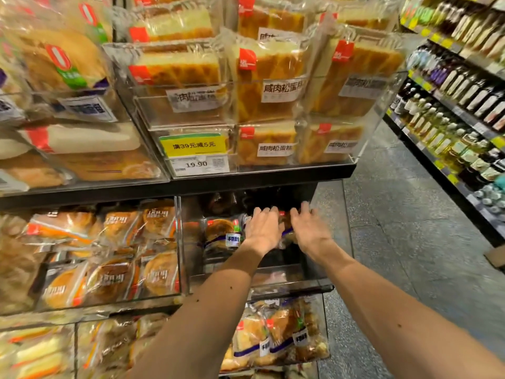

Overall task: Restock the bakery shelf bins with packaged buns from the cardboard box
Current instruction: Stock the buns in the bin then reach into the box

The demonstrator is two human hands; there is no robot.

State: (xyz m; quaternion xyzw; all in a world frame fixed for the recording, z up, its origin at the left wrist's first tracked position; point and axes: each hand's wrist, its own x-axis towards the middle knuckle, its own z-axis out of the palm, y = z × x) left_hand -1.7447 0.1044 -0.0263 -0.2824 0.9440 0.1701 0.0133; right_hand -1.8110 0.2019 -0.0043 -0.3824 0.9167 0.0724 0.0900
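Note:
Both my arms reach into a clear plastic bin point(289, 283) on the middle shelf. My left hand point(263, 230) and my right hand point(310, 228) lie side by side with fingers stretched forward, palms down on a packaged bun point(286, 233) that shows only in the gap between them. Another packaged bun point(220, 234) with a white label and a purple band stands at the bin's left side, just left of my left hand. The back of the bin is dark and partly hidden under the shelf above.
Clear bins of wrapped cakes point(269, 86) fill the shelf above, with a yellow price tag point(194, 144). More bun packs sit at left point(109, 258) and below point(276, 337). An aisle floor point(396, 214) runs right, past bottle shelves point(459, 105). A cardboard corner point(496, 255) shows at the right edge.

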